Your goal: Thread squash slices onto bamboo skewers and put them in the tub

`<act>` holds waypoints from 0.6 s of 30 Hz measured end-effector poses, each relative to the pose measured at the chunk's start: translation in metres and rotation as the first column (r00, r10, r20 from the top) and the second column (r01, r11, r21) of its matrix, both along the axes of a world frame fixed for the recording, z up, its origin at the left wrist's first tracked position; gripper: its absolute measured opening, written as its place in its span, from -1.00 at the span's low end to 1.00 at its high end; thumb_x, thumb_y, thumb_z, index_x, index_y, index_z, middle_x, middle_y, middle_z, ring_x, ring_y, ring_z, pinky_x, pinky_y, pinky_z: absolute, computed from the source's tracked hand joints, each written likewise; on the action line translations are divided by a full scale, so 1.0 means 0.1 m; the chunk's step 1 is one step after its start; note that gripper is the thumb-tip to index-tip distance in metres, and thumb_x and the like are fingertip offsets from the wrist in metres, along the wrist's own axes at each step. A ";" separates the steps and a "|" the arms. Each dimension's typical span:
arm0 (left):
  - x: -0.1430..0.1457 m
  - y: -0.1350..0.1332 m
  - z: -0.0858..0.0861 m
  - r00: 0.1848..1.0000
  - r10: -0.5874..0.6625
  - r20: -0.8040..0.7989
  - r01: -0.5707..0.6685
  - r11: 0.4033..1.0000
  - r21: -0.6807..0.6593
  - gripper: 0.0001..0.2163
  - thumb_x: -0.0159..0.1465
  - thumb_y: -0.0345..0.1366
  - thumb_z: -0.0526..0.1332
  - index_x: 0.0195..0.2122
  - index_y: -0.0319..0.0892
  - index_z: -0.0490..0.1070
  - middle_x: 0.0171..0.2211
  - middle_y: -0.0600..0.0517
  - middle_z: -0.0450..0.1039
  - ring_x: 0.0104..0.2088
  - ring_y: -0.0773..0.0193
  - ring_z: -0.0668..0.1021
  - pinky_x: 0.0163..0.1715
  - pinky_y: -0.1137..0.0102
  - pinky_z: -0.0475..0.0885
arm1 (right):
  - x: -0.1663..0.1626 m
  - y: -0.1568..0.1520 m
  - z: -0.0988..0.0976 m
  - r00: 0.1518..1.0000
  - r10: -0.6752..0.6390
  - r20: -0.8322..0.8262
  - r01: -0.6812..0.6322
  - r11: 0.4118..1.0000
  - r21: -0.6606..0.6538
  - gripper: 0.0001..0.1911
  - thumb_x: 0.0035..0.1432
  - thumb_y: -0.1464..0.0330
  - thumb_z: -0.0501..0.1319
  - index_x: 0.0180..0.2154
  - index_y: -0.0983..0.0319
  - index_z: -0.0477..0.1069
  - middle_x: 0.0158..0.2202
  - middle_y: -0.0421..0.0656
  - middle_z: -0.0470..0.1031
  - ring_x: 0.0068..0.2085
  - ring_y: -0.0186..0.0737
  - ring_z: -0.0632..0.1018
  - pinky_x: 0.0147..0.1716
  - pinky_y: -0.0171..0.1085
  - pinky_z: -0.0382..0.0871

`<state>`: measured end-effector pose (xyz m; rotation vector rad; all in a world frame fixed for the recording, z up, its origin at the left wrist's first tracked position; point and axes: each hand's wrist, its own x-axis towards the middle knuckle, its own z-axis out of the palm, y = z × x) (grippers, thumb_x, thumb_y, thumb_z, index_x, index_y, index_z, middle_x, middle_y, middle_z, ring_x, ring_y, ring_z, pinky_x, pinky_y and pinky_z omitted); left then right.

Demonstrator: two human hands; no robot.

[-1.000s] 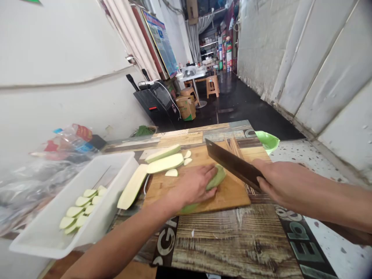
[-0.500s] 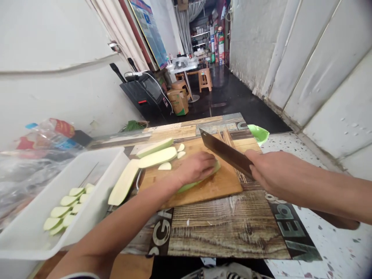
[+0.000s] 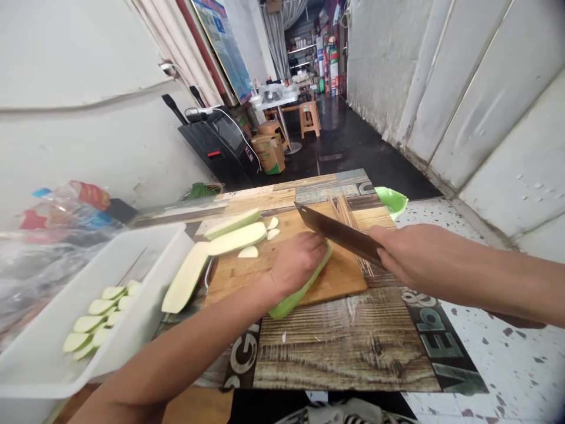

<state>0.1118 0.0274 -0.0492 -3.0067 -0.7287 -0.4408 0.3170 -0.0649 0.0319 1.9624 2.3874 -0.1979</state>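
My left hand point(image 3: 302, 259) is closed over a pale green zucchini piece point(image 3: 293, 303), pressing it on the wooden cutting board point(image 3: 348, 280). The piece lies at a slant, its near end reaching past the board's front edge. In my right hand point(image 3: 397, 250) is a dark cleaver point(image 3: 335, 229), its blade slanting up to the left, close to the left fingertips and the zucchini's far end. Small cut slices point(image 3: 248, 252) lie left of my fingers. Long zucchini halves point(image 3: 236, 238) rest at the board's left, one of them point(image 3: 188, 277) beside the bin.
A white plastic bin point(image 3: 132, 247) at the left holds several zucchini slices point(image 3: 90, 324) and a thin stick. Wooden skewers point(image 3: 346, 215) lie at the board's right side, behind the cleaver. A green bag or bowl point(image 3: 391, 201) shows beyond the table's right edge.
The zucchini under my left hand has turned, its near end now over the board's front edge. The cleaver has moved slightly left and down, nearer my left fingers.
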 end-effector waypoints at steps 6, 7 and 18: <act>0.00 0.03 -0.03 0.994 -0.003 0.109 0.011 0.998 -0.069 -0.74 0.30 -0.31 -0.06 -0.25 -0.24 0.41 -0.22 -0.11 0.44 -0.13 0.18 0.45 -0.18 0.27 0.39 | -0.02 -0.05 0.11 0.999 0.020 -0.033 -0.021 1.000 -0.019 -0.81 0.04 0.47 0.01 -0.28 0.24 0.32 -0.67 -0.21 0.33 -0.69 -0.32 0.29 -0.71 -0.35 -0.03; 0.00 0.04 -0.03 0.993 -0.012 0.121 0.021 0.998 -0.067 -0.75 0.30 -0.32 -0.05 -0.25 -0.24 0.42 -0.23 -0.10 0.45 -0.14 0.19 0.45 -0.18 0.27 0.40 | -0.02 -0.05 0.12 0.999 0.029 -0.025 -0.029 0.999 -0.024 -0.81 0.06 0.47 0.00 -0.27 0.24 0.31 -0.67 -0.20 0.34 -0.69 -0.31 0.30 -0.70 -0.35 -0.03; -0.05 0.10 -0.05 0.985 -0.112 0.130 0.116 0.993 -0.029 -0.77 0.29 -0.31 -0.01 -0.25 -0.23 0.42 -0.23 -0.08 0.45 -0.13 0.20 0.44 -0.18 0.29 0.39 | -0.03 -0.04 0.15 0.999 0.046 0.001 -0.046 0.997 -0.061 -0.79 0.07 0.46 0.00 -0.23 0.27 0.30 -0.62 -0.17 0.37 -0.64 -0.30 0.35 -0.67 -0.35 -0.01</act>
